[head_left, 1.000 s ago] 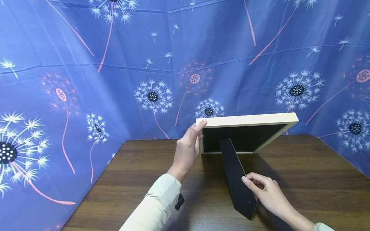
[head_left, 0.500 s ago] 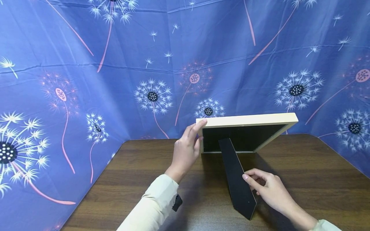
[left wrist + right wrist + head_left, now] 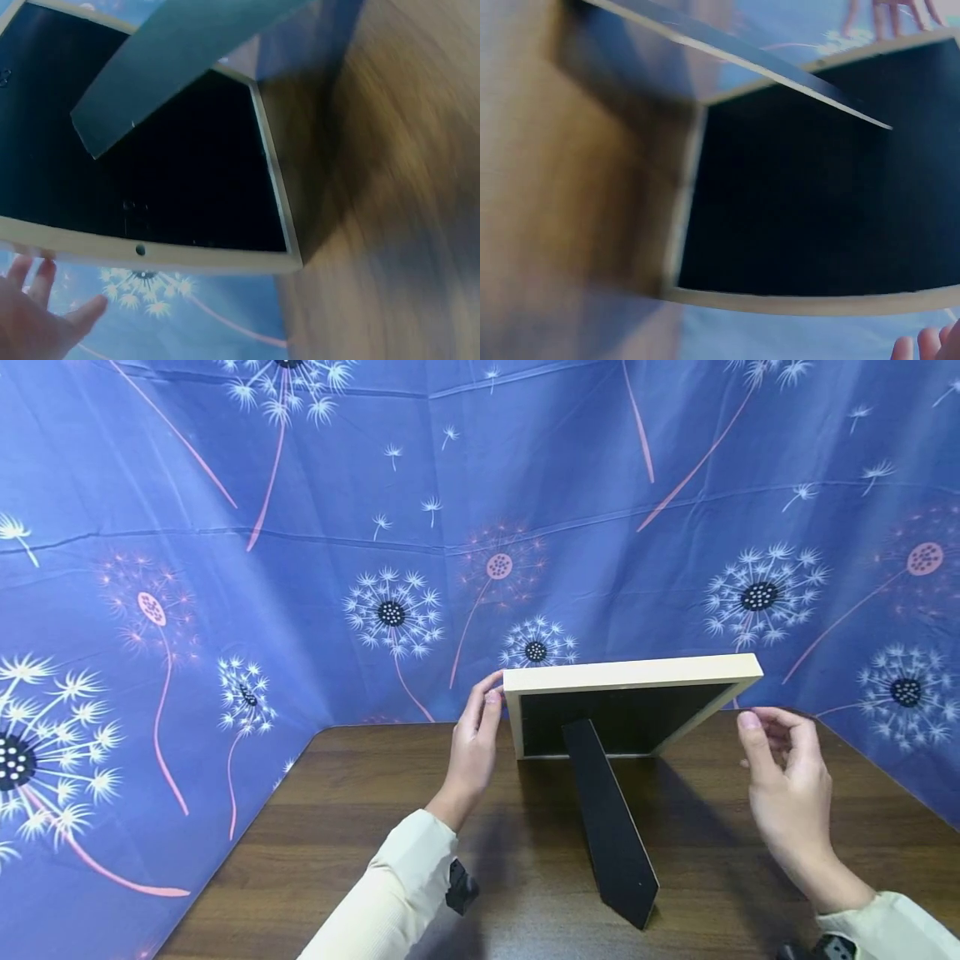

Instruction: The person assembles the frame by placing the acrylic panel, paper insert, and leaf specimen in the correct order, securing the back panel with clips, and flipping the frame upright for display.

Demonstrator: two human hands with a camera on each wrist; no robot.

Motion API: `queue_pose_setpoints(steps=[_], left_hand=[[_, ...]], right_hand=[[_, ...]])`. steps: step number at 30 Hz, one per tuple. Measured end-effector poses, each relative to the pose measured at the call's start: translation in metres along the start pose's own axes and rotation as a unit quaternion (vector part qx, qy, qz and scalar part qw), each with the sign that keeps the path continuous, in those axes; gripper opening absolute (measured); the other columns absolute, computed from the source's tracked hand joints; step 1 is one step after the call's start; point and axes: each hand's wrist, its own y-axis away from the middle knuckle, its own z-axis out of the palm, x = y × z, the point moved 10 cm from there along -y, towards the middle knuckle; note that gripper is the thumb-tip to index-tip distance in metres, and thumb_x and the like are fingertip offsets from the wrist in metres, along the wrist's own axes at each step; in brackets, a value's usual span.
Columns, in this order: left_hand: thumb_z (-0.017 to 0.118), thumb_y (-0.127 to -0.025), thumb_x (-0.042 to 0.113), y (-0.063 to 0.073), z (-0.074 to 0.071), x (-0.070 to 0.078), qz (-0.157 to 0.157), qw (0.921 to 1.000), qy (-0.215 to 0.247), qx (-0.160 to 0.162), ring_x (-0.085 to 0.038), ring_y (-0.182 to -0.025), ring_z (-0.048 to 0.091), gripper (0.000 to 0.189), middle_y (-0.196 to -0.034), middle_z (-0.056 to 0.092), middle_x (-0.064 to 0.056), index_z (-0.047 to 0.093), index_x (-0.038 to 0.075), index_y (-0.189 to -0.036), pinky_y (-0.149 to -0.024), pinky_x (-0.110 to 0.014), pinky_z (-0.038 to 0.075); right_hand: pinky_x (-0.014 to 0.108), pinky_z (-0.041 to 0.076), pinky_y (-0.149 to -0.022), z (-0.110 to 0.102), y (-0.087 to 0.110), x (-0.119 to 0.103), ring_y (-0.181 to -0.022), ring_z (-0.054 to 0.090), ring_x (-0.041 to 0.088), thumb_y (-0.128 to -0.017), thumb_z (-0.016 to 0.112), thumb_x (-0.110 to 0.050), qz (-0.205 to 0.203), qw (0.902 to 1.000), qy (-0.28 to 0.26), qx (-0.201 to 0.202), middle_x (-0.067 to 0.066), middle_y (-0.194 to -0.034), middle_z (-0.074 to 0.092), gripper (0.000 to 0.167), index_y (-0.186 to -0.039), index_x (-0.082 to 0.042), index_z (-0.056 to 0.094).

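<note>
A picture frame with a pale wooden edge [image 3: 633, 673] and a black back [image 3: 637, 714] stands tilted on the table, its back facing me. Its black easel leg [image 3: 611, 827] is swung out and reaches down to the tabletop. At the frame's left side is my left hand [image 3: 471, 752]; in the left wrist view its fingers [image 3: 43, 281] lie fairly straight against the side edge, the thumb apart from it. My right hand [image 3: 791, 785] hovers off the frame's right side, fingers loosely bent with nothing in them. The frame's front is hidden.
The dark brown wooden table [image 3: 360, 827] has rounded far corners. Behind and beside it hangs a blue cloth [image 3: 322, 585] with dandelion prints. Each wrist carries a small black device [image 3: 461, 887].
My right hand has let go of the easel leg and moved up and right, beside the frame. My left fingers have slid off the top corner onto the left side. The frame still stands.
</note>
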Motion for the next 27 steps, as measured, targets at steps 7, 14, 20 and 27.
queue_pose_setpoints(steps=[7, 14, 20, 27], left_hand=[[0.033, -0.112, 0.032, -0.005, 0.008, -0.019, -0.090, 0.9948, 0.049, 0.005, -0.033, -0.147, 0.033, 0.056, -0.156, 0.040, -0.022, 0.039, -0.008, -0.151, -0.122, -0.046, 0.023], [0.036, -0.112, 0.031, -0.003, 0.009, -0.027, -0.113, 0.9908, 0.074, 0.015, -0.034, -0.147, 0.032, 0.055, -0.157, 0.039, -0.022, 0.040, -0.007, -0.151, -0.121, -0.051, 0.026], [0.039, -0.111, 0.030, -0.004, 0.008, -0.028, -0.112, 0.9909, 0.070, 0.026, -0.028, -0.122, 0.051, 0.045, -0.129, 0.059, -0.018, 0.060, -0.003, -0.133, -0.106, -0.047, 0.044], [0.045, -0.110, 0.023, -0.005, 0.010, -0.019, -0.073, 0.9944, 0.072, 0.027, -0.014, -0.081, 0.041, 0.034, -0.078, 0.039, 0.001, 0.057, -0.004, -0.092, -0.074, -0.026, 0.034]], right_hand=[[0.009, 0.041, -0.074, 0.000, -0.028, -0.032, -0.086, 0.056, -0.003, -0.103, 0.058, -0.032, -0.009, 0.9988, -0.037, 0.030, -0.021, -0.093, 0.059, 0.006, -0.108, -0.035, 0.057], [0.019, 0.033, -0.077, 0.009, -0.043, -0.036, -0.085, 0.051, -0.005, -0.097, 0.067, -0.037, 0.005, 0.9999, 0.004, 0.013, -0.025, -0.086, 0.057, 0.009, -0.103, -0.036, 0.060], [0.019, 0.034, -0.071, 0.011, -0.047, -0.035, -0.077, 0.053, -0.005, -0.095, 0.070, -0.037, 0.008, 0.9997, 0.021, 0.008, -0.027, -0.076, 0.057, 0.011, -0.101, -0.036, 0.060], [0.018, 0.037, -0.070, 0.011, -0.056, -0.029, -0.076, 0.054, -0.006, -0.096, 0.069, -0.039, 0.014, 0.9995, 0.027, 0.006, -0.028, -0.081, 0.057, 0.013, -0.106, -0.033, 0.064]])
